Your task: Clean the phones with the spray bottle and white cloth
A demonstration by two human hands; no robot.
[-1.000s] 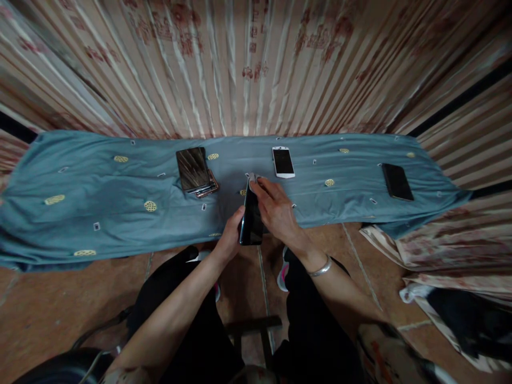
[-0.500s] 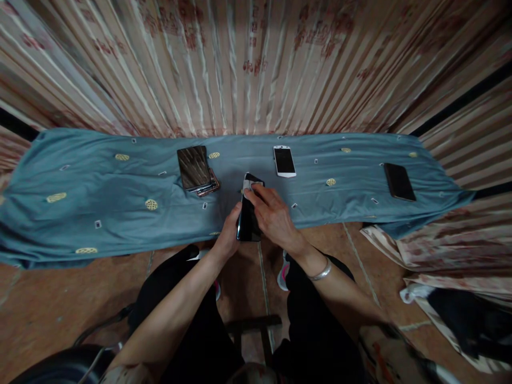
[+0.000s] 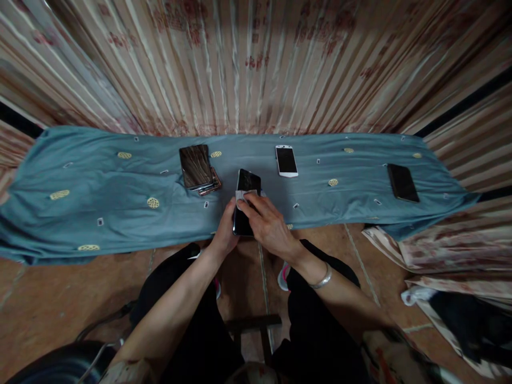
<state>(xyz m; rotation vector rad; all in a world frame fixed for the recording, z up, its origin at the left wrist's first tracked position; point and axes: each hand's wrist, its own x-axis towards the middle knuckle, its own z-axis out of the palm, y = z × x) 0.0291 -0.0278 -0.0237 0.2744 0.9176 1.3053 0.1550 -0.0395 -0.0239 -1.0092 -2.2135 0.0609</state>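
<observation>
My left hand (image 3: 226, 232) grips a dark smartphone (image 3: 248, 180) by its left edge, thumb along the side. The phone is held over the near edge of the cloth-covered table. With its fingers pressing a small pale wiping cloth (image 3: 240, 196) against the phone's screen, my right hand (image 3: 270, 221) lies across the right part of the phone. Its fingers hide much of the cloth and part of the screen. A white smartphone (image 3: 287, 161) rests beyond my right hand, face up.
A stack of phones (image 3: 195, 166) sits left of centre on the blue tablecloth (image 3: 120, 186). Another dark phone (image 3: 402, 183) lies at the right. Pleated curtains (image 3: 256, 69) hang behind the table. A dark stool or seat (image 3: 60, 365) stands at lower left.
The pale cloth under my right fingers has slid down the screen toward me, uncovering the phone's top end. The phone sits slightly further left and is tilted differently.
</observation>
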